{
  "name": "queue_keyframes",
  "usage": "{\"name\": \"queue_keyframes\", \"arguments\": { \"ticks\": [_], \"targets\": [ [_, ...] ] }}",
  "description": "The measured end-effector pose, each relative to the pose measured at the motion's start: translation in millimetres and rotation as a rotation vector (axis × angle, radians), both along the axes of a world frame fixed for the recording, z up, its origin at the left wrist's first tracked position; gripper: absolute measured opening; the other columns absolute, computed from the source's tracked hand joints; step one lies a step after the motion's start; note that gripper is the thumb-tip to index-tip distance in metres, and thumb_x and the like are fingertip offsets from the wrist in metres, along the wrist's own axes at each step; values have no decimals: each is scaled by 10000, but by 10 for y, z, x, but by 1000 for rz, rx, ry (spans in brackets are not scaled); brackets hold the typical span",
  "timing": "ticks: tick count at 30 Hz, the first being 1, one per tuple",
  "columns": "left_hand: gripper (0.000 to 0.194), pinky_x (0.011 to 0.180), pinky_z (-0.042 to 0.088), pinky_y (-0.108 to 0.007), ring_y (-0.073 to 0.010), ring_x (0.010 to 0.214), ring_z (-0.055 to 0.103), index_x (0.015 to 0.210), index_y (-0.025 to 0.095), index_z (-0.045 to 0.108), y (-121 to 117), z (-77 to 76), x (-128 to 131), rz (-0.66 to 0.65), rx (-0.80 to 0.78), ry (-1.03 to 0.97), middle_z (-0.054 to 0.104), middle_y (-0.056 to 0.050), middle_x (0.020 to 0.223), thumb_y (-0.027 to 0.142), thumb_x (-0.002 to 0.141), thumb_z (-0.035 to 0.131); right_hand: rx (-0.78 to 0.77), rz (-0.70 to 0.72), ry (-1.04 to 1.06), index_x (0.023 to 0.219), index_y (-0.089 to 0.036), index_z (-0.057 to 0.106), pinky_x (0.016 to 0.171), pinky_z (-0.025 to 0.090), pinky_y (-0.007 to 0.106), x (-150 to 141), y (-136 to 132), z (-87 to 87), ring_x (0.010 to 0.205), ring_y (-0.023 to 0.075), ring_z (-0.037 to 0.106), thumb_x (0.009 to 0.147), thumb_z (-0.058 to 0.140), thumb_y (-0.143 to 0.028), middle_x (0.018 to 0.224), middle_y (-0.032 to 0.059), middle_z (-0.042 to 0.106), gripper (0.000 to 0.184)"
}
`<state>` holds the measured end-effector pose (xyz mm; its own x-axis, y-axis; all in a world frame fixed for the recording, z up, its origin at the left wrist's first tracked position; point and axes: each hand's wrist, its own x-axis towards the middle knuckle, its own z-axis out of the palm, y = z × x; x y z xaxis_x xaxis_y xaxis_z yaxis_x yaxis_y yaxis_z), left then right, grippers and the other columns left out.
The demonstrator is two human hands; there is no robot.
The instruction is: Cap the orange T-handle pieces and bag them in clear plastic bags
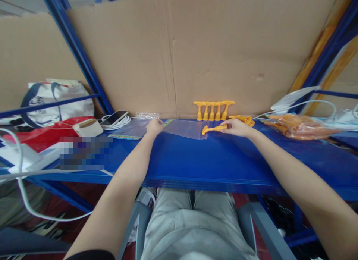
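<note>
My left hand (154, 127) is closed at the left end of a clear plastic bag (186, 129), beside its printed yellow-green strip. The bag lies flat on the blue tabletop. In my right hand (237, 127) is a small yellow plastic hammer (209, 129), held by the handle with its head pointing left over the bag's right end. Behind it, a row of several matching hammers (215, 110) stands heads-up near the cardboard wall. More yellow pieces (243, 119) lie just behind my right hand, partly hidden by it.
Left of my left hand lie more clear bags (131, 130), a phone (115, 119) and a coiled white cable (120, 125). A filled clear bag of orange pieces (302, 126) is at the right. Cardboard (223, 47) closes off the back; blue posts (75, 47) frame the sides.
</note>
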<state>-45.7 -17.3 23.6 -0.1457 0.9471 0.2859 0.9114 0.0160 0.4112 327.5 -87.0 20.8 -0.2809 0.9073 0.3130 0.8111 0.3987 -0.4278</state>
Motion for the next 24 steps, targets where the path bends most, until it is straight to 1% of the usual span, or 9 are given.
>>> {"name": "queue_keyframes", "arguments": {
  "ticks": [4, 8, 10, 13, 16, 18, 22, 24],
  "targets": [
    [309, 857, 483, -311, -284, 1049, 660, 1073, 137, 739, 12, -8, 3, -15, -4, 14, 727, -156, 1090, 134, 810, 576, -3, -5, -4, 993, -173, 748, 637, 475, 278, -76, -30, 3, 716, 180, 628, 764, 639, -329, 814, 27, 726, 297],
    [342, 793, 491, -275, -243, 917, 680, 1091, 117, 737, 21, -13, 7, -33, -11, -1, 743, -122, 991, 97, 797, 564, -30, -18, 1, 1000, -167, 741, 664, 488, 293, -142, -65, 15, 730, 186, 632, 754, 639, -305, 847, 38, 730, 299],
    [344, 771, 497, -266, -222, 865, 680, 1083, 127, 739, 19, -11, 14, -40, -20, 0, 745, -101, 942, 90, 788, 567, -38, -11, 33, 999, -165, 738, 674, 495, 299, -154, -68, 8, 742, 189, 637, 750, 639, -305, 867, 44, 731, 302],
    [338, 761, 500, -254, -201, 839, 676, 1068, 136, 738, 5, -2, 29, -50, -28, -8, 743, -81, 908, 77, 780, 570, -64, 15, 97, 991, -168, 736, 673, 503, 305, -159, -55, -14, 748, 192, 641, 741, 650, -333, 869, 48, 729, 312],
    [321, 736, 496, -254, -195, 798, 669, 1065, 123, 734, -8, 8, 43, -76, -44, -51, 735, -76, 864, 81, 797, 562, -105, 42, 156, 1012, -171, 733, 667, 510, 313, -165, -40, -32, 734, 193, 644, 736, 665, -383, 838, 46, 724, 355],
    [300, 709, 493, -261, -194, 747, 660, 1056, 113, 735, -6, 8, 47, -92, -59, -85, 722, -68, 796, 96, 807, 568, -118, 43, 181, 1012, -168, 734, 669, 514, 319, -171, -33, -37, 732, 196, 647, 729, 678, -405, 817, 47, 720, 373],
    [225, 674, 489, -261, -180, 644, 633, 967, 133, 752, 27, -5, 44, -125, -74, -217, 652, -12, 612, 128, 766, 651, -72, 10, 197, 963, -160, 739, 677, 524, 327, -180, -28, -37, 742, 203, 653, 721, 696, -395, 809, 53, 721, 340],
    [183, 664, 486, -255, -172, 626, 626, 913, 140, 756, 45, -11, 44, -147, -90, -285, 624, 8, 561, 146, 740, 695, -62, -1, 207, 947, -156, 739, 694, 532, 338, -195, -35, -35, 761, 211, 660, 725, 698, -385, 824, 60, 726, 321]
  ]
}}
